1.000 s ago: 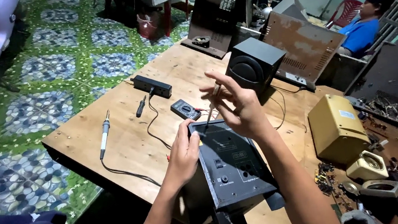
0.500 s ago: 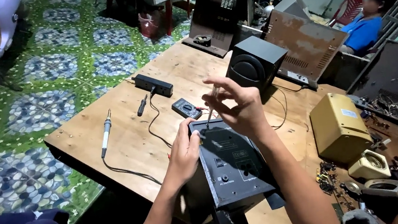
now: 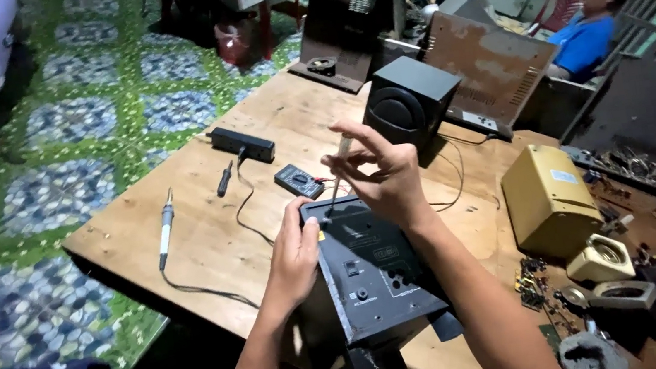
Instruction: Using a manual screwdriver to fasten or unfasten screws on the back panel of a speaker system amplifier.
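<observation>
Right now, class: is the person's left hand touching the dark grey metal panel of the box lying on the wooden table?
Touching. The head view shows the left hand resting on the dark grey metal panel's upper left corner, thumb pressed at its edge.

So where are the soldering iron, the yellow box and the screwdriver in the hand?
soldering iron (image 3: 165, 234): head view, on its handle.
yellow box (image 3: 545, 198): head view, on its top face.
screwdriver (image 3: 334, 188): head view, on its shaft.
</observation>
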